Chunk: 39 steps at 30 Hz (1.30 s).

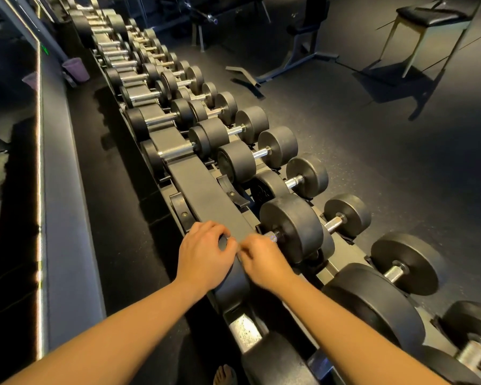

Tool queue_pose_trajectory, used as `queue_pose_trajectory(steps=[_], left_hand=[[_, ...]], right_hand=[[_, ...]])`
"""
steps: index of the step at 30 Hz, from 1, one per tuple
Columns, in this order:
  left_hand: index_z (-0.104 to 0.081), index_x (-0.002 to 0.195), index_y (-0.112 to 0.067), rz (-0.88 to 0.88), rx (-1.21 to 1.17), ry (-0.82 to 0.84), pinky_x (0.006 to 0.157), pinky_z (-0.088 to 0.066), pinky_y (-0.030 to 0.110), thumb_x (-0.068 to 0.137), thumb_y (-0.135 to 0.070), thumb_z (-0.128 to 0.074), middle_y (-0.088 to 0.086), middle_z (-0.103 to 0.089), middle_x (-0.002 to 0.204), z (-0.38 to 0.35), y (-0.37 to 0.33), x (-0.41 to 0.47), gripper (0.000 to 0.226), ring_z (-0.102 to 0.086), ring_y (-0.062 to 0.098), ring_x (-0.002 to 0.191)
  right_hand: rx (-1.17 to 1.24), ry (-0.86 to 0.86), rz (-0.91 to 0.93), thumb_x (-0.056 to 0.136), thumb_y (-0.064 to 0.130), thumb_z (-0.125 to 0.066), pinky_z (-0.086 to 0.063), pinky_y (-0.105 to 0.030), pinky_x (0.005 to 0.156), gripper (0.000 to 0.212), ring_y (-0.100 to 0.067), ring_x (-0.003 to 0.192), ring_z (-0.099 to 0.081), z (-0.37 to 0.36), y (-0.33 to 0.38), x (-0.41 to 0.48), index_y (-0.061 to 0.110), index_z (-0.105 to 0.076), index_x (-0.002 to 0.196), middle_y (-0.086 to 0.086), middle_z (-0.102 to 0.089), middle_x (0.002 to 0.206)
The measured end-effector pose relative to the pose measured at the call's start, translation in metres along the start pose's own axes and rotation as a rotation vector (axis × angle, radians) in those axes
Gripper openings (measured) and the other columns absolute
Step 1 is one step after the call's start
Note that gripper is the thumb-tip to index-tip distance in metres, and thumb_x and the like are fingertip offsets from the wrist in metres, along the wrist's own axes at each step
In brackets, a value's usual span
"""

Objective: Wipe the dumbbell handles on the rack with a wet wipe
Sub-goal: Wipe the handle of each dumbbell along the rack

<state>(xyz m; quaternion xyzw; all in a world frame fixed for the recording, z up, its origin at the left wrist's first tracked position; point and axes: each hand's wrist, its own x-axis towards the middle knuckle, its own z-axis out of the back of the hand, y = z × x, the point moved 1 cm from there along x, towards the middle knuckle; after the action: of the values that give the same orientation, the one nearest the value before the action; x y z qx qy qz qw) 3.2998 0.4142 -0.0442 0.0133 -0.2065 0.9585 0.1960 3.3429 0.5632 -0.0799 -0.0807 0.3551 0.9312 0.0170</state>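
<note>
Hands meet at the rack (pixel 206 190) - grip unclear.
L hand (pixel 206 251) and R hand (pixel 264 259) curl fingers together over the nearest dumbbell (pixel 292 226) - its handle (pixel 272 238) mostly hidden; we can't tell whether they pinch a wipe.

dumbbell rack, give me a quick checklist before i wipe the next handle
1. Wet wipe in hand: cannot tell; none shows where the left hand and right hand meet.
2. Hands at the rack: ok, both over its top rail.
3. Next handle in reach: ok, just past the right fingertips.
4. Dumbbells seated: ok, those in view lie in their cradles.
5. Foot clear of the weights: not ok, bare toes beside the rack.
</note>
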Motion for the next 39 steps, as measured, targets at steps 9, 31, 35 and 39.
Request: queue_pose_trajectory(steps=[9, 31, 35, 39], left_hand=[[-0.071, 0.098, -0.028, -0.01, -0.007, -0.001, 0.083, -0.049, 0.029, 0.095, -0.039, -0.055, -0.015, -0.065, 0.099, 0.0, 0.001, 0.001, 0.02, -0.053, 0.006, 0.098], [-0.071, 0.099, -0.027, -0.007, 0.015, 0.005, 0.081, -0.046, 0.03, 0.095, -0.034, -0.058, -0.015, -0.065, 0.1, 0.003, -0.003, 0.001, 0.016, -0.054, 0.008, 0.099], [-0.071, 0.1, -0.027, -0.009, 0.009, 0.014, 0.082, -0.045, 0.029, 0.096, -0.035, -0.058, -0.016, -0.064, 0.101, 0.005, -0.004, 0.001, 0.016, -0.053, 0.006, 0.1], [-0.07, 0.101, -0.028, -0.013, -0.001, 0.02, 0.082, -0.042, 0.026, 0.096, -0.036, -0.056, -0.017, -0.064, 0.101, 0.005, -0.005, 0.001, 0.017, -0.052, 0.004, 0.1]], right_hand=[[-0.025, -0.309, -0.122, 0.099, 0.022, -0.06, -0.05, -0.025, 0.081, 0.009, -0.014, 0.087, -0.062, 0.011, -0.031, -0.009, 0.019, -0.068, 0.097, 0.003, -0.061, 0.097], [0.997, -0.021, -0.585, 0.095, 0.015, -0.063, -0.036, -0.023, 0.041, 0.036, -0.016, 0.045, -0.044, -0.041, -0.008, -0.018, 0.015, -0.06, 0.059, -0.003, -0.051, 0.053], [1.252, -0.207, -0.75, 0.093, -0.006, -0.05, -0.032, -0.021, 0.036, 0.032, -0.013, 0.037, -0.039, -0.042, -0.011, -0.013, 0.007, -0.06, 0.064, -0.008, -0.049, 0.055], [1.531, -0.434, -1.027, 0.101, 0.002, -0.048, -0.038, -0.019, 0.033, 0.026, -0.013, 0.041, -0.045, -0.025, -0.038, 0.007, 0.003, -0.06, 0.078, -0.006, -0.052, 0.054]])
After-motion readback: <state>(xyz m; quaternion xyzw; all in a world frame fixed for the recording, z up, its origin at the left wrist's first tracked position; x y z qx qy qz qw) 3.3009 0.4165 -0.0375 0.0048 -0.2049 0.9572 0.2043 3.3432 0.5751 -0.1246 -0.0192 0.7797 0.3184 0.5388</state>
